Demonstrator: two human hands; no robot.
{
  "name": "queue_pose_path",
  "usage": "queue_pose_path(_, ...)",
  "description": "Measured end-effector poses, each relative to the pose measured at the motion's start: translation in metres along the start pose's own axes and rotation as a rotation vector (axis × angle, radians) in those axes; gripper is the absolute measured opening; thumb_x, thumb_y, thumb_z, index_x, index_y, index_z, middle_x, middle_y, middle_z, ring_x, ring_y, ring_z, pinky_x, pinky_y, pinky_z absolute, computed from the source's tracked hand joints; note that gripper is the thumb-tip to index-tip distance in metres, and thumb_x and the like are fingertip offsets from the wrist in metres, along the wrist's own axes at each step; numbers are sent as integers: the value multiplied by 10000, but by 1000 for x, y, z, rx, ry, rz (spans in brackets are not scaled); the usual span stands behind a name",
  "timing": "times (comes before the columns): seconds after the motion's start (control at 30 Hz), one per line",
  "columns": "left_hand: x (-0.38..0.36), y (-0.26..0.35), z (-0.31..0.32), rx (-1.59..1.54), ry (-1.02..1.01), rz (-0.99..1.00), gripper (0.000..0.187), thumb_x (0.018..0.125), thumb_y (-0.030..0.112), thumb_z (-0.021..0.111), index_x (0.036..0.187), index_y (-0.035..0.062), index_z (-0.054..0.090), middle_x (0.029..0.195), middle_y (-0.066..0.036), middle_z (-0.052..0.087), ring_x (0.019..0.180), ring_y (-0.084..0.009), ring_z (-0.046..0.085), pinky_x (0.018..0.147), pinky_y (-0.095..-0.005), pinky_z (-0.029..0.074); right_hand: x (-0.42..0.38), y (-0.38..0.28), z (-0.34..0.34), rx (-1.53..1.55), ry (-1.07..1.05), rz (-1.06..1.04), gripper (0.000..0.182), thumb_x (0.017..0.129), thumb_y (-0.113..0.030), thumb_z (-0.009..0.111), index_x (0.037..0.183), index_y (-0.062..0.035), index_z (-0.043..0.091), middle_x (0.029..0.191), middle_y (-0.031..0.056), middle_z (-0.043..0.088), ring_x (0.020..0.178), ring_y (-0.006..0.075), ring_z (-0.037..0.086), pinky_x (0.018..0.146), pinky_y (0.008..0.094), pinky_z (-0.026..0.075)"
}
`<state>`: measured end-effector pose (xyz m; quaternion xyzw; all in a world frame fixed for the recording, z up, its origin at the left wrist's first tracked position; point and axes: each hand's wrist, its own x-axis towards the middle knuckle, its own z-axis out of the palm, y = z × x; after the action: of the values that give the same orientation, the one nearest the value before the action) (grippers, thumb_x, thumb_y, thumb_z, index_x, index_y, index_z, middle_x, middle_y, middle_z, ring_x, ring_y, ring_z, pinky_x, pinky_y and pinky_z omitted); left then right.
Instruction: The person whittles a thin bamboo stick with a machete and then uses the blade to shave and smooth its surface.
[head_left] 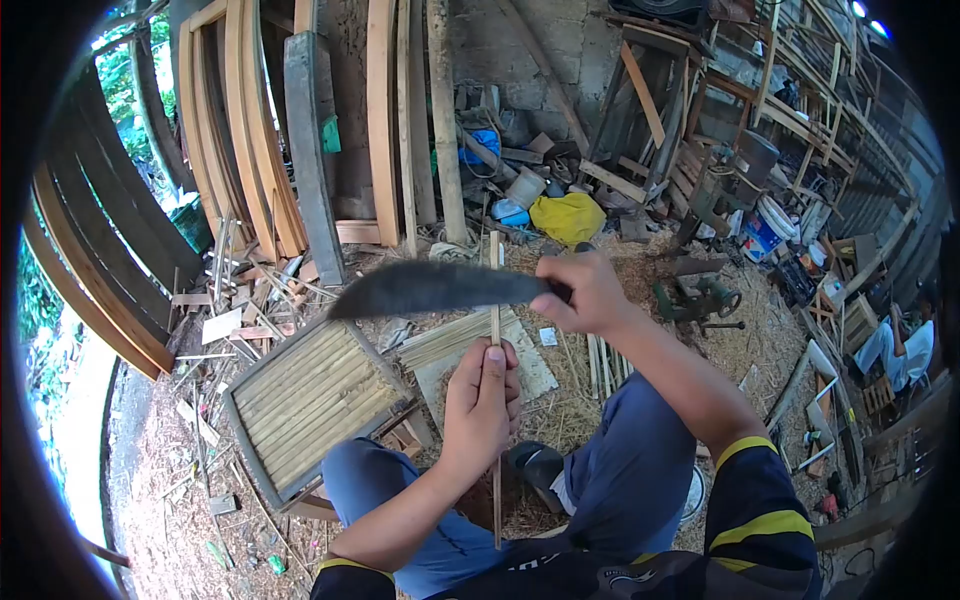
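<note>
My right hand [590,290] is closed round the handle of a machete [430,287]. Its broad, dark, curved blade points left and crosses the upper part of a thin wooden strip [495,325]. That strip stands nearly upright in front of me, pinched in my left hand [480,400] with the thumb along it, its lower end reaching down between my legs. Beyond my left hand, a pile of thin strips [455,340] lies on a pale flat board [538,372]. More light strips [603,365] lie by my knee.
A framed bamboo-slat panel [315,405] stands at my left knee. Long planks [380,120] lean on the back wall. A yellow cloth [567,218] and a paint bucket [768,228] sit among clutter. Another person [905,350] is at the far right. Shavings cover the floor.
</note>
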<state>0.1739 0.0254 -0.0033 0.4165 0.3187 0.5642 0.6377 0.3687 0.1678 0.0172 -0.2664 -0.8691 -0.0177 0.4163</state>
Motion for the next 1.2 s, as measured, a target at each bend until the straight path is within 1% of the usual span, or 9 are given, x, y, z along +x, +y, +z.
queue_pose_path(0.07,-1,0,1,-8,15,-16,248,1144,282,393,1011,96,487,690,70,366,512,-10,298,430,-206,268,4,-6,2,-51,-27,-139,491,863,-585,730,773,-112,636,577,83,586,502,314,608,489,417,456)
queue_pose_path(0.17,-3,-3,4,6,0,-7,268,1144,318,382,1013,106,480,663,61,329,481,-31,269,412,-231,228,4,-4,0,-109,-19,-188,501,888,-573,706,782,-88,638,580,98,587,499,300,602,498,404,454)
queue_pose_path(0.3,-16,-18,8,193,-76,156,288,1143,340,381,1001,109,476,648,62,310,463,-40,249,404,-243,204,-3,40,-11,37,145,353,523,953,-539,638,764,-52,627,573,114,563,503,272,558,512,391,415)
queue_pose_path(0.37,-14,-15,9,113,-52,54,291,1142,342,384,1006,105,481,648,66,312,465,-38,250,407,-240,205,-11,63,-14,49,211,514,522,978,-509,613,751,-39,620,570,115,548,510,256,532,520,385,395)
queue_pose_path(0.53,-2,-2,-2,6,-21,-11,249,1141,281,404,1044,76,509,693,71,367,529,-10,294,446,-196,258,-7,25,-16,132,117,271,495,982,-474,625,733,-47,622,537,61,484,476,180,487,485,357,346)
queue_pose_path(0.63,-3,4,2,19,-9,2,242,1141,280,405,1080,69,507,692,68,370,528,-14,292,449,-201,253,-4,5,-11,161,58,234,484,975,-467,638,735,-48,619,536,48,479,463,172,481,473,345,346)
queue_pose_path(0.87,0,0,-1,52,-29,49,295,1140,324,394,1126,59,523,673,45,384,525,-27,295,456,-214,246,-10,9,-5,367,30,384,451,982,-440,639,754,-52,622,540,34,474,465,124,498,471,320,365)
queue_pose_path(0.97,4,-2,-6,82,-33,59,314,1139,349,385,1139,68,525,645,31,374,519,-37,302,451,-226,242,-12,9,-5,398,58,385,445,969,-447,655,758,-58,616,542,35,485,459,129,516,474,312,375)
queue_pose_path(1.2,12,-5,-7,80,-7,47,260,1134,325,418,1094,87,515,680,42,391,528,-37,321,458,-217,262,-2,-20,-16,39,-21,75,523,880,-559,727,738,-72,599,562,59,539,470,243,572,472,361,422)
